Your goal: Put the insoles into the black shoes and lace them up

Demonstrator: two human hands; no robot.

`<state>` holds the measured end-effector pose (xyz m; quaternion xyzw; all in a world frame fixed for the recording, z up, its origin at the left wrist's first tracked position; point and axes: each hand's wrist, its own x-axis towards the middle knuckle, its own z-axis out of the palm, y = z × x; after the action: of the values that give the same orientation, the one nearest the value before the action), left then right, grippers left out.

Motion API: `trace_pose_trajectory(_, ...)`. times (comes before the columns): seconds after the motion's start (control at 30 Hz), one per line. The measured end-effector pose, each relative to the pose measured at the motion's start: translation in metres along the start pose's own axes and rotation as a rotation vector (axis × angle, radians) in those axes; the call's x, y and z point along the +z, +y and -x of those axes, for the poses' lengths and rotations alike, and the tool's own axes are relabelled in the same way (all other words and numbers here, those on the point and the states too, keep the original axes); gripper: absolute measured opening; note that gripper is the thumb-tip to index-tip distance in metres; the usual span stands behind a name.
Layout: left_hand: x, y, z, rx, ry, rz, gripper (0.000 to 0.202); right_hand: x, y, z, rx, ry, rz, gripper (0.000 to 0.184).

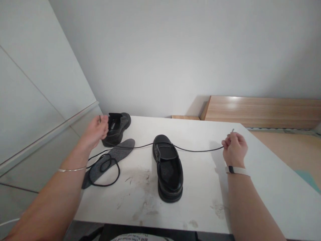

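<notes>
A black shoe (170, 170) stands upright in the middle of the white table, toe pointing away from me. A thin black shoelace (195, 151) runs across its upper at the front eyelets and reaches out to both sides. My right hand (235, 147), at the right, is closed on one end of it, with the tip sticking up above the fingers. On the left, my left hand (96, 132) is pinched shut with a lace tip showing above it. Loose lace coils lie below that hand, over a grey insole (127, 144).
The second black shoe (122, 125) stands at the back left, partly behind my left hand. Dark smudges mark the white table (200, 194) near its front. Beyond the right edge is a wooden headboard (255, 108); a white cabinet (50, 83) borders the left.
</notes>
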<state>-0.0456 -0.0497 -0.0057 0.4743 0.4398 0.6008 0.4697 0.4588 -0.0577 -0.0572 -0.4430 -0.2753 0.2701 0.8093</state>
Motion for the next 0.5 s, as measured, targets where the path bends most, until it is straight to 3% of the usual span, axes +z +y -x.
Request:
trace_pose_trajectory(0.07,0.016,-0.008,0.008,-0.031,-0.052,-0.101,0.023,0.019,0.002,0.023,0.058,-0.217,0.053,0.023)
trace_pose_trajectory(0.13,0.030,-0.016,0.015,-0.052,-0.096,-0.169,0.028,0.036,0.006,0.046,0.118,-0.527,0.172,0.024)
trace_pose_trajectory(0.23,0.045,-0.025,0.023,0.004,-0.188,-0.360,0.036,0.051,0.013,0.072,0.079,-0.871,0.392,0.022)
trace_pose_trajectory(0.37,0.060,-0.030,0.034,0.161,-0.374,-0.656,0.035,0.056,0.019,0.083,0.027,-1.048,0.520,0.018)
trace_pose_trajectory(0.5,0.078,-0.034,0.047,0.256,-0.477,-0.743,0.024,0.053,0.021,0.082,0.059,-1.112,0.531,0.015)
